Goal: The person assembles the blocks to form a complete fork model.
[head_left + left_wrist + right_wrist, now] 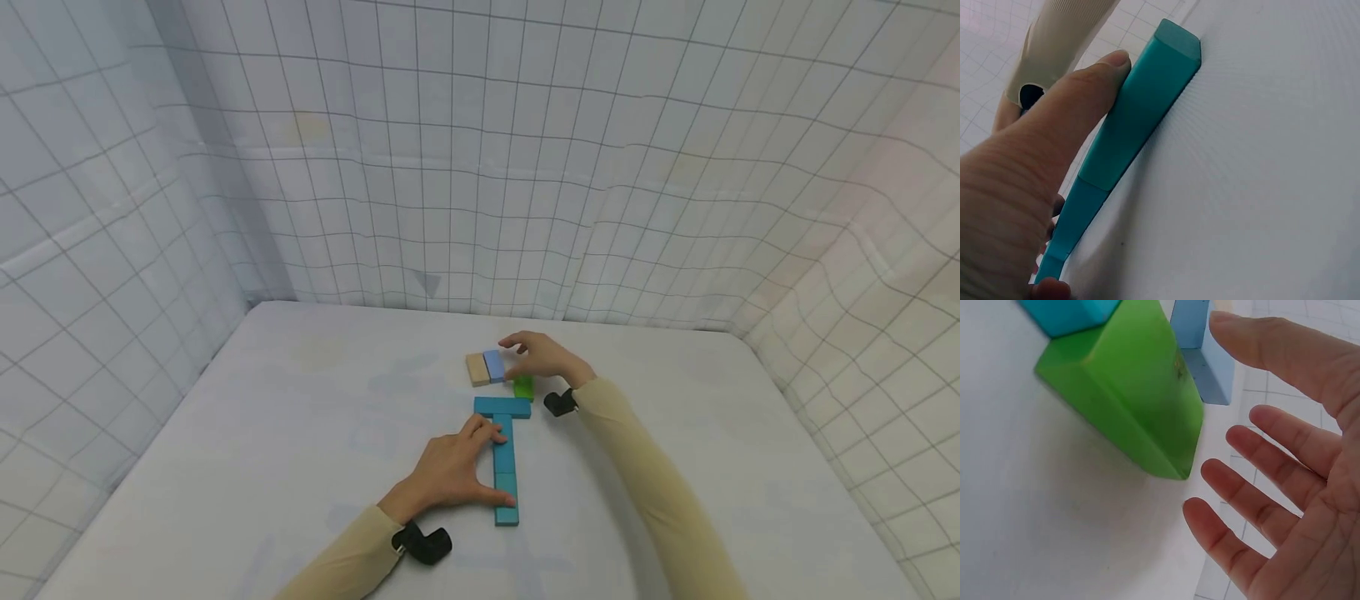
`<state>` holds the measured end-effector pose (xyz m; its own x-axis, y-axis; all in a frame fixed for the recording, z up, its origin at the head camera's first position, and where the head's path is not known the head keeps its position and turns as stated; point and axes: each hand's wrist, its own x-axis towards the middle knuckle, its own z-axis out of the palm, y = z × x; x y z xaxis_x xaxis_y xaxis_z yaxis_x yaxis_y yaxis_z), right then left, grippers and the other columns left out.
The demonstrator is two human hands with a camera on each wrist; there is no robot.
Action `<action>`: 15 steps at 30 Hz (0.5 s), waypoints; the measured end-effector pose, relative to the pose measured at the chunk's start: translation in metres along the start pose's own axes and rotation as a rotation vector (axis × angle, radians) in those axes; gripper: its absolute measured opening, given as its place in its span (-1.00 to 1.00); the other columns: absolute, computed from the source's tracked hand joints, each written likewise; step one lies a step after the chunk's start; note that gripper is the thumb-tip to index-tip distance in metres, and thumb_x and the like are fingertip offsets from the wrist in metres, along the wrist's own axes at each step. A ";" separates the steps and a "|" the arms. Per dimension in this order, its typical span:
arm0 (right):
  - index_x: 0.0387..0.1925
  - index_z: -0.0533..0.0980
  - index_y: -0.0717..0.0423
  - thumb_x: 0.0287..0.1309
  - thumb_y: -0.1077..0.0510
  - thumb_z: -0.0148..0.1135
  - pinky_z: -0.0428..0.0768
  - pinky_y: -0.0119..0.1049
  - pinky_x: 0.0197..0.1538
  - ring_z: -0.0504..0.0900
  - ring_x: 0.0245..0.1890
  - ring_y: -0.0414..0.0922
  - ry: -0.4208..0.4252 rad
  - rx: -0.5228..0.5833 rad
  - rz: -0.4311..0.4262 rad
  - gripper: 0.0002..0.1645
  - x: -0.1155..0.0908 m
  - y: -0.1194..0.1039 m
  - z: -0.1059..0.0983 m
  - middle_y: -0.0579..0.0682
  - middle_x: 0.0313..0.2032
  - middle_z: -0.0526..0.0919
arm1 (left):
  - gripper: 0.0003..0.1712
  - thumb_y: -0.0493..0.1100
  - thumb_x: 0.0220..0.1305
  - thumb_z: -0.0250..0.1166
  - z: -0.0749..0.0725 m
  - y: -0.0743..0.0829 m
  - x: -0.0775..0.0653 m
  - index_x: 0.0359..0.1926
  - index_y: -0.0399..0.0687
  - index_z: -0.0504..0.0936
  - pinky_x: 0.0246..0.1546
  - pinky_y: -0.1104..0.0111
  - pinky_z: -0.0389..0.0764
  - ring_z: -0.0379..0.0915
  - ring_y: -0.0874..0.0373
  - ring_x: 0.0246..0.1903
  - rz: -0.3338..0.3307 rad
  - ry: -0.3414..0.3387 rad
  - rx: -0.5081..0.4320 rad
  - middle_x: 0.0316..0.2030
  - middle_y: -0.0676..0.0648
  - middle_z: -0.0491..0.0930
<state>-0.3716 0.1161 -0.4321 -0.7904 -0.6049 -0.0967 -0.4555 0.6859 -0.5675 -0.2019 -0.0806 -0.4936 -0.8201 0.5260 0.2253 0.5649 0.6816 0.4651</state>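
Blue and teal blocks form a T on the table: a blue block (491, 404) lies across the far end, and a blue block (505, 458) and a teal block (507, 513) line up below it. My left hand (447, 469) spreads over this stem, its thumb on the teal block and its fingertips at the blue one. In the left wrist view the thumb lies along the side of the teal block (1138, 119). Fingers apart and holding nothing, my right hand (546, 356) hovers beside a green block (523, 390) and a light blue block (494, 366).
A beige block (477, 370) lies against the left side of the light blue one. White gridded sheets (480, 167) hang behind the white table (300, 433) and along both sides. Each wrist carries a small black camera (427, 546).
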 end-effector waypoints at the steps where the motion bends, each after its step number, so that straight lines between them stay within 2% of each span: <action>1: 0.24 0.41 0.13 0.00 0.07 0.44 0.40 -0.09 0.10 0.42 0.12 0.03 -0.010 -0.002 0.004 -0.26 0.002 -0.001 0.001 0.06 0.20 0.44 | -0.04 0.62 -0.23 0.24 0.000 0.000 0.000 0.13 0.19 0.46 -0.58 0.48 0.32 0.30 0.31 -0.56 0.001 0.002 0.000 0.03 0.10 0.29; 8: 0.28 0.39 0.09 -0.07 0.07 0.49 0.37 -0.09 0.13 0.40 0.15 0.03 -0.054 -0.045 0.011 -0.17 0.013 -0.008 0.009 0.06 0.22 0.42 | -0.04 0.62 -0.22 0.23 -0.001 0.000 -0.001 0.14 0.19 0.47 -0.58 0.48 0.30 0.27 0.33 -0.58 0.001 -0.007 -0.004 -0.01 0.12 0.27; 15: 0.19 0.48 0.08 -0.14 0.06 0.53 0.38 -0.14 0.13 0.43 0.10 -0.01 -0.021 -0.067 0.036 -0.23 0.014 -0.010 0.013 0.06 0.12 0.50 | -0.05 0.63 -0.22 0.22 0.000 0.001 0.000 0.13 0.21 0.46 -0.59 0.47 0.30 0.27 0.33 -0.59 0.000 -0.007 -0.005 -0.01 0.13 0.27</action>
<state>-0.3726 0.0953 -0.4381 -0.7980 -0.5875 -0.1339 -0.4542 0.7325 -0.5072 -0.2014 -0.0802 -0.4934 -0.8194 0.5297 0.2191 0.5644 0.6790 0.4695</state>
